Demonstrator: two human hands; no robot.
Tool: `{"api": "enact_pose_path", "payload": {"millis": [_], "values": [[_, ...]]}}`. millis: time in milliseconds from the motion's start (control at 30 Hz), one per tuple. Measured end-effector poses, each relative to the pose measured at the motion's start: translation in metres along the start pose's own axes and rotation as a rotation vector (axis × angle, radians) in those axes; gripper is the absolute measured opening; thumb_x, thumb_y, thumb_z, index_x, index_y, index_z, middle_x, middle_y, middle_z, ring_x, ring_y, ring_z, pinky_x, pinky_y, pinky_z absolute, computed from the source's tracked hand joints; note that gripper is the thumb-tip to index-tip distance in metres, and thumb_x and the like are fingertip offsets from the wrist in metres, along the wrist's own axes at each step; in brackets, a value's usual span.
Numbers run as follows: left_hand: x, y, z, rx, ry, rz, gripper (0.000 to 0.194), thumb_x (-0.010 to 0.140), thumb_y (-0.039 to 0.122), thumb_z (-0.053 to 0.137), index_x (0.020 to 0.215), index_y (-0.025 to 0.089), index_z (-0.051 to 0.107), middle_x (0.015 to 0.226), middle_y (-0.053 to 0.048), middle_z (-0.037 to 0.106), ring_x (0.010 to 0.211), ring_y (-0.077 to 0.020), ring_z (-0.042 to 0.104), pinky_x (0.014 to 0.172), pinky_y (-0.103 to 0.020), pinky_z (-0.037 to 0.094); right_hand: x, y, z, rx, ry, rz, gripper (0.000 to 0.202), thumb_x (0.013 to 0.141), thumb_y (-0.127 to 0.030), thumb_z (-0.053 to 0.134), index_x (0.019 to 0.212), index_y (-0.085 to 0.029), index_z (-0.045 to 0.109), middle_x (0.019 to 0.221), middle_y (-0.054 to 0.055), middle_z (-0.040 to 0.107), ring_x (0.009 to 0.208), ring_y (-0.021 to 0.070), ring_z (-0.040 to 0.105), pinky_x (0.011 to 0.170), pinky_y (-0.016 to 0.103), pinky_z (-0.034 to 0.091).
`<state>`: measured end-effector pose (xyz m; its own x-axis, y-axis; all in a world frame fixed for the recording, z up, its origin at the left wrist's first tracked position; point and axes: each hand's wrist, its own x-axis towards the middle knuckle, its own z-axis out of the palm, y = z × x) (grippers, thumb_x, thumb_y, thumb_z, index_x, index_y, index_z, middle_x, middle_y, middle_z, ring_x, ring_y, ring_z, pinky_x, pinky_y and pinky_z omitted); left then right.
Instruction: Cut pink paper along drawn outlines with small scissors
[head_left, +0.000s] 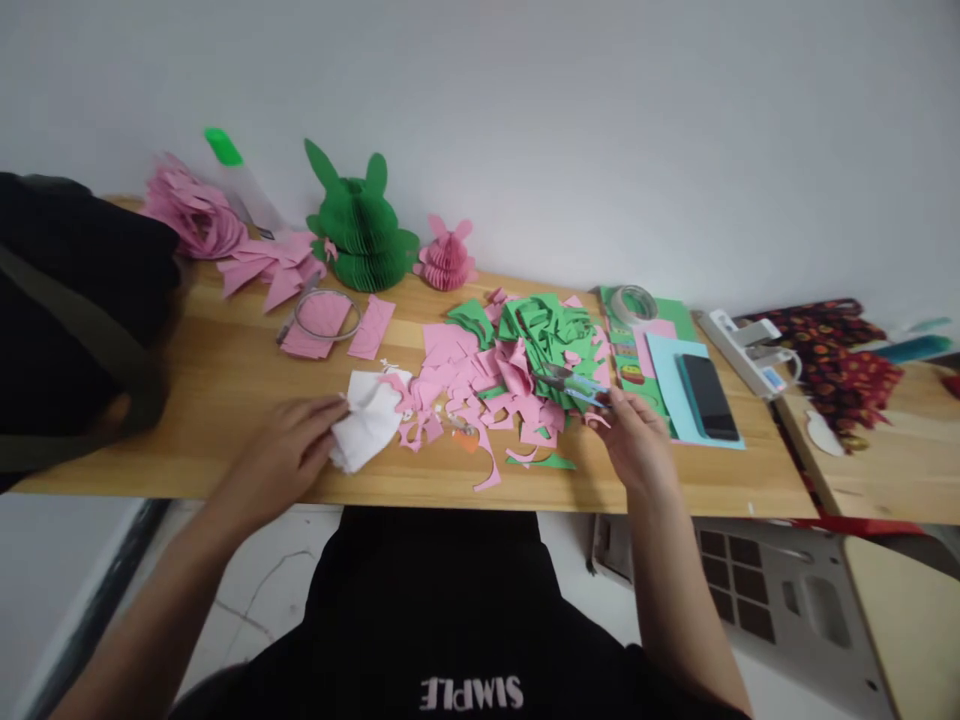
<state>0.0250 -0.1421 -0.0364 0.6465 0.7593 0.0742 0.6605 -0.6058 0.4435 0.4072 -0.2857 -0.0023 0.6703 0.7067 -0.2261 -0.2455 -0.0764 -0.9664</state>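
My left hand (pixel 300 445) pinches the edge of a crumpled white tissue (pixel 367 420) lying on the wooden table. Pink paper scraps (pixel 454 365) touch the tissue's right side. My right hand (pixel 637 430) is closed on what look like scissors with a blue handle (pixel 589 388); their dark blades point left over a heap of green paper scraps (pixel 547 325). A thin pink strip (pixel 598 420) shows by the right fingertips. Among the scraps between my hands is a small orange piece (pixel 466 440).
A green paper rabbit (pixel 367 235) and a smaller pink one (pixel 448 258) stand by the wall. Tape rolls (pixel 328 314) (pixel 634 303), a phone (pixel 707 395) and a power strip (pixel 742 350) lie around. A black bag (pixel 75 300) fills the left end.
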Motion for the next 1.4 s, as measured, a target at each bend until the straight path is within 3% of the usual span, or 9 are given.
{"api": "enact_pose_path", "payload": {"millis": [167,233,567,733,867,1033,1133,1233,1400], "values": [[0.014,0.041,0.035,0.067,0.026,0.143,0.038,0.091,0.025,0.037,0.115,0.015,0.065,0.121,-0.016,0.065,0.113,-0.0314,0.057,0.099,-0.051,0.047,-0.034,0.008,0.015,-0.061,-0.486,0.472,0.036,0.071,-0.048,0.079,0.084,-0.017,0.067,0.084,0.009,0.076,0.064,0.0202,0.073,0.05,0.026,0.055],[0.025,0.055,0.042,0.092,0.025,0.18,0.037,0.091,0.021,0.038,0.115,0.013,0.065,0.119,-0.017,0.065,0.113,-0.0312,0.057,0.099,-0.049,0.048,-0.043,0.019,0.03,-0.064,-0.571,0.555,0.038,0.073,-0.051,0.077,0.083,-0.017,0.063,0.084,0.009,0.076,0.069,0.0212,0.074,0.059,0.029,0.058],[0.101,0.069,0.042,0.125,-0.03,0.311,0.04,0.081,0.007,0.046,0.112,0.019,0.068,0.12,-0.015,0.063,0.113,-0.0306,0.056,0.096,-0.049,0.047,-0.009,0.035,0.063,0.094,-0.404,0.294,0.046,0.059,-0.055,0.084,0.076,-0.02,0.058,0.085,0.004,0.075,0.084,0.019,0.073,0.084,0.033,0.053],[0.13,0.045,0.011,0.068,-0.104,0.334,0.026,0.083,0.023,0.058,0.103,0.026,0.073,0.113,-0.01,0.067,0.109,-0.0269,0.059,0.095,-0.043,0.047,-0.005,0.013,0.055,-0.016,-0.364,0.234,0.046,0.058,-0.055,0.084,0.073,-0.022,0.055,0.077,0.0,0.071,0.074,0.021,0.073,0.076,0.035,0.057],[0.103,0.0,-0.026,0.067,-0.08,0.198,0.025,0.084,0.027,0.054,0.099,0.022,0.074,0.116,-0.01,0.067,0.111,-0.0276,0.058,0.098,-0.043,0.044,-0.012,-0.001,0.044,-0.14,-0.323,0.14,0.042,0.061,-0.055,0.082,0.072,-0.021,0.06,0.073,-0.002,0.066,0.066,0.0152,0.068,0.066,0.028,0.058],[0.019,-0.03,-0.041,0.148,0.006,-0.001,0.037,0.092,0.033,0.04,0.094,0.016,0.073,0.104,-0.014,0.068,0.098,-0.029,0.06,0.093,-0.049,0.046,-0.024,-0.003,0.036,-0.208,-0.338,0.193,0.042,0.064,-0.057,0.08,0.073,-0.021,0.06,0.064,-0.001,0.066,0.053,0.0149,0.064,0.047,0.024,0.052],[-0.024,-0.021,-0.025,0.149,-0.002,-0.026,0.04,0.093,0.041,0.041,0.096,0.016,0.072,0.097,-0.014,0.069,0.092,-0.0289,0.062,0.086,-0.048,0.05,-0.032,0.005,0.035,-0.325,-0.478,0.346,0.042,0.066,-0.058,0.078,0.074,-0.02,0.059,0.062,0.003,0.07,0.049,0.0171,0.065,0.041,0.024,0.048],[-0.047,0.006,0.007,0.131,0.045,-0.023,0.043,0.092,0.043,0.045,0.116,0.014,0.066,0.121,-0.019,0.064,0.113,-0.0332,0.058,0.098,-0.051,0.047,-0.035,0.018,0.044,-0.323,-0.579,0.413,0.04,0.068,-0.056,0.077,0.079,-0.02,0.062,0.073,0.007,0.074,0.058,0.0196,0.07,0.051,0.029,0.054],[-0.024,0.062,0.056,0.017,0.096,-0.002,0.046,0.095,0.031,0.042,0.135,0.009,0.048,0.145,-0.025,0.045,0.138,-0.0351,0.04,0.109,-0.055,0.039,-0.02,0.024,0.071,-0.119,-0.458,0.198,0.042,0.062,-0.057,0.079,0.075,-0.023,0.059,0.079,0.003,0.073,0.071,0.0209,0.071,0.069,0.036,0.057]]}}
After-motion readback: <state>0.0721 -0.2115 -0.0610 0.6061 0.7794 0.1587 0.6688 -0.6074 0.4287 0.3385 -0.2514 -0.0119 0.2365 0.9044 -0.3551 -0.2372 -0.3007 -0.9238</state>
